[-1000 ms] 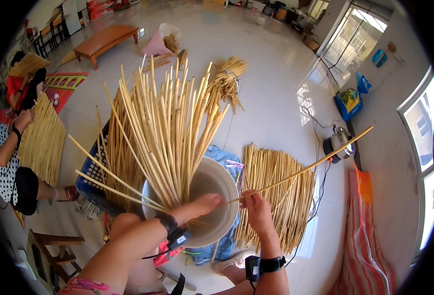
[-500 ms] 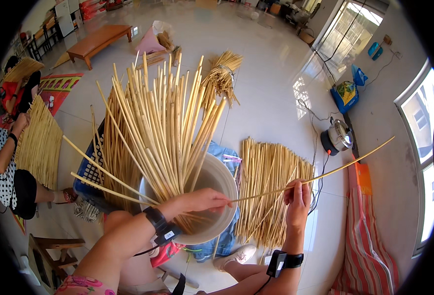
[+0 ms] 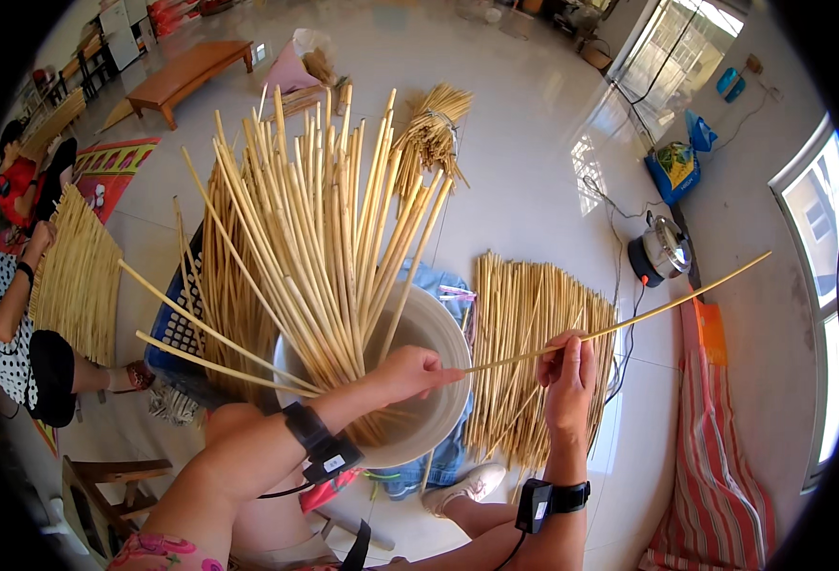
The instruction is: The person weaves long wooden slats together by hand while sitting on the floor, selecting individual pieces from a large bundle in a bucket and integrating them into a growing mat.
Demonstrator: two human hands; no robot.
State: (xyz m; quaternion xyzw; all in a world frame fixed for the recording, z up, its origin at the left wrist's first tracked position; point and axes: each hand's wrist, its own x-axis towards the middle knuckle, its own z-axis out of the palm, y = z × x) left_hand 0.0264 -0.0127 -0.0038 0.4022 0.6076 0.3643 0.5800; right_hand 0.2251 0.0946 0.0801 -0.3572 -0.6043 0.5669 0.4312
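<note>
One long, thin tan reed stalk slants up to the right, held between both hands. At its lower left end, my left hand is closed in a pinch, above the rim of a pale bucket. Further along, the thumb and fingers of my right hand close around the stalk. A thick bunch of similar stalks stands fanned out in the bucket, behind my left forearm. Beneath the held stalk, a woven mat of stalks lies on the floor.
A blue plastic basket with more stalks stands left of the bucket. Beyond lies a tied bundle of stalks. An electric pot with a cord sits at right, near striped cloth. Another person holds a mat at left.
The view has shifted slightly. My right hand has slid a little along the stalk toward my left hand, and its fingers have changed position. Both hands still hold the stalk.
</note>
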